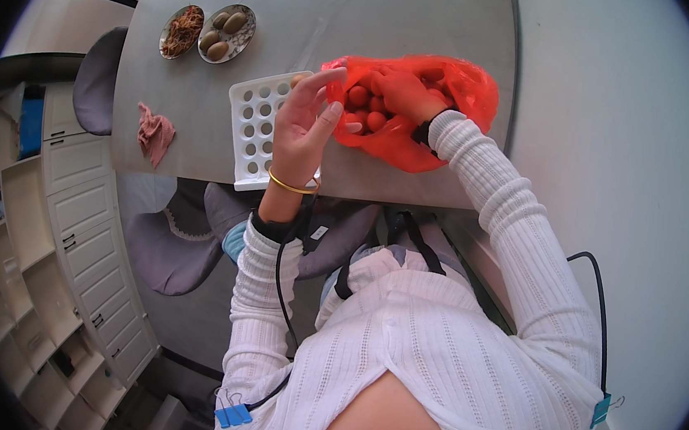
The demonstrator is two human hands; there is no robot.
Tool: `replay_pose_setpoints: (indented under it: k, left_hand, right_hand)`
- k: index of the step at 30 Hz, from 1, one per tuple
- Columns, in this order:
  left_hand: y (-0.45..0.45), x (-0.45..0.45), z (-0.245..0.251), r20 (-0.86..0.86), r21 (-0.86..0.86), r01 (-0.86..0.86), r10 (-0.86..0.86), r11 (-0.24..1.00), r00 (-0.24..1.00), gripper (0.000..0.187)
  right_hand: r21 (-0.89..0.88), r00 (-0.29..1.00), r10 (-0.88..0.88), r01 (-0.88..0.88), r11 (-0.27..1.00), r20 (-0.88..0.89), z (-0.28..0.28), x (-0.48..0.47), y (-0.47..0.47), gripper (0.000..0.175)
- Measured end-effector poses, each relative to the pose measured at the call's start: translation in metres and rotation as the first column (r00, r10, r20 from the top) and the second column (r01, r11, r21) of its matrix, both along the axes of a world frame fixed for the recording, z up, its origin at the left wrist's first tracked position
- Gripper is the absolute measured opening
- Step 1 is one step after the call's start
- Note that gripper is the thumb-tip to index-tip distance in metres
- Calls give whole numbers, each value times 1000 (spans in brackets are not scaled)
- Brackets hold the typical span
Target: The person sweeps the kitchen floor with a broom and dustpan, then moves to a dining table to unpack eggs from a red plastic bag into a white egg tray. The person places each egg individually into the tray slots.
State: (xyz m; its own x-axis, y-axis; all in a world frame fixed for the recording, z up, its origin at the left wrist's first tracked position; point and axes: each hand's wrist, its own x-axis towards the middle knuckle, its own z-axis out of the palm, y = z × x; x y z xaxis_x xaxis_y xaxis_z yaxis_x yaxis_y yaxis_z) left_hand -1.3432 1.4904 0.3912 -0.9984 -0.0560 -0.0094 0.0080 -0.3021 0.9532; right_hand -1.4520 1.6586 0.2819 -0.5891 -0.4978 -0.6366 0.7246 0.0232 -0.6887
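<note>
A red plastic bag lies on the table, its mouth facing left and several round eggs inside, tinted red by the film. My right hand reaches into the bag among the eggs; its fingertips are hidden, so a grip on an egg cannot be made out. At the bag's mouth, my left hand holds the rim, with the film between thumb and fingers. Under and beside that hand is a white plastic egg tray with rows of round holes. One brown egg sits at its far end, partly covered by my fingers.
Farther left on the grey table stand a plate of shredded food and a patterned plate with several kiwi-like fruits. A pink cloth lies near the left edge. Grey chairs stand below; a white wall rises on the right.
</note>
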Motion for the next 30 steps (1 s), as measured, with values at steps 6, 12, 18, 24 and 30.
replay_pose_setpoints:
  k: [6, 12, 18, 24, 30]
  left_hand:
    - [-5, 1, -1, -14, 18, 30, -29, 999, 999, 36]
    - [-15, 7, -2, 15, -86, 24, -23, 996, 1000, 30]
    - [-20, 21, -3, -3, -515, 64, -77, 855, 997, 33]
    - [-8, 51, -11, -79, -870, 63, -264, 490, 961, 53]
    - [-4, 70, -25, -137, -890, -15, -236, 455, 962, 54]
  right_hand:
    - [595, 556, 539, -96, 798, -633, -38, -12, -4, 27]
    - [11, 989, -134, 135, 991, -63, -8, 16, 18, 31]
    - [315, 719, 159, 88, 945, -677, 27, 70, 51, 46]
    - [151, 809, 110, -27, 988, -577, 75, 128, 50, 43]
    - [133, 758, 157, -94, 987, -633, 86, 140, 26, 36]
